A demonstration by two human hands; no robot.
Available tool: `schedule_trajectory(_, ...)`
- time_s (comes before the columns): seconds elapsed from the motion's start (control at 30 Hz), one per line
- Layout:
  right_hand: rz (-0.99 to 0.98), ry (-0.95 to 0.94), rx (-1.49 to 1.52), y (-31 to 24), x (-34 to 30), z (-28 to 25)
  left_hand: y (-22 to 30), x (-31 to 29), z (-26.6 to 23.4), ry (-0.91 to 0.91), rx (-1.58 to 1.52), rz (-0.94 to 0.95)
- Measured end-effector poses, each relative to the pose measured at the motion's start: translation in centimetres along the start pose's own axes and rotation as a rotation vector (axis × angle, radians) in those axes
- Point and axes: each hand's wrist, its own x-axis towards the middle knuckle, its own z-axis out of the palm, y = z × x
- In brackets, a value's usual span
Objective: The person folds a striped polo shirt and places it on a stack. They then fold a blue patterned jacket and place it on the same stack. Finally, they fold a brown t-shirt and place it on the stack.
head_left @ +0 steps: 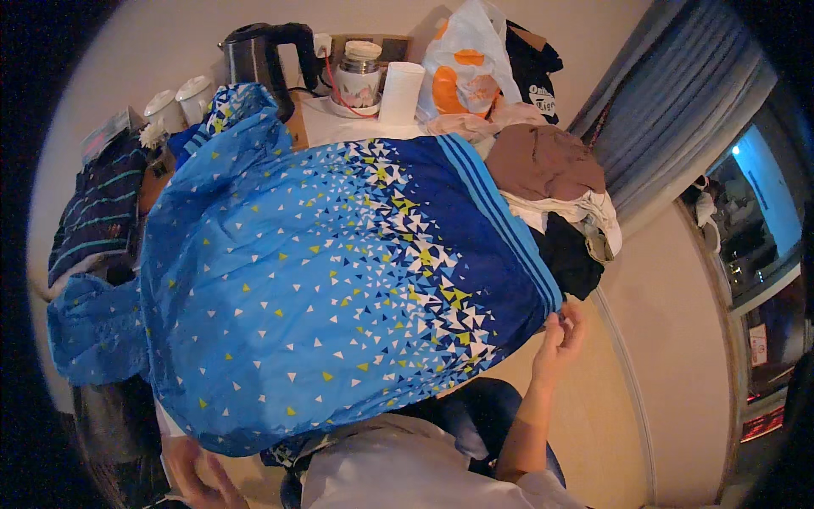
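Between both hands: blue patterned garment (339, 280) | right hand (561, 338) grip pinches hem | left hand (199, 477) grip unclear

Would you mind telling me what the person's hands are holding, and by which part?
The right hand pinches the blue patterned garment at its dark striped edge. The left hand is at its lower light-blue edge, but its grip cannot be told.

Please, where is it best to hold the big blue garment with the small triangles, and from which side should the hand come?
Probably by the striped hem of the blue garment, coming from the right, where the right hand already pinches its corner. The hem is a straight, firmer edge; the middle billows loosely. The left hand is at the lower left edge; its grip is unclear.
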Motion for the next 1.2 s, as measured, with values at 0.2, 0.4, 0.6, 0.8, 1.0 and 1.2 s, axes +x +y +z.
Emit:
schedule_trajectory(0.2,0.723,-0.320,0.262,1.5,-3.2,-0.9,-4.8,-7.1,3.8,-0.246,-0.514,-0.531)
schedule_trajectory(0.4,0.734,-0.446,0.825,1.0,-4.4,-0.5,-9.3,-9.2,7.6,-0.203,-0.776,-0.796)
schedule_trajectory(0.6,0.975,-0.435,0.947,1.3,-3.9,0.3,-5.9,-7.1,5.6,-0.396,-0.864,-0.943)
schedule_trajectory(0.8,0.799,-0.381,0.955,1.3,-1.6,-1.8,-3.8,-4.8,-1.1,-0.506,-1.112,-0.505)
schedule_trajectory(1.0,0.859,-0.145,0.923,-5.4,4.2,2.2,3.1,0.9,-1.6,-0.043,-1.254,-0.453)
schedule_trajectory(1.2,0.514,-0.584,0.590,-3.0,8.1,7.8,4.2,10.4,2.9,-0.021,-1.391,-0.665)
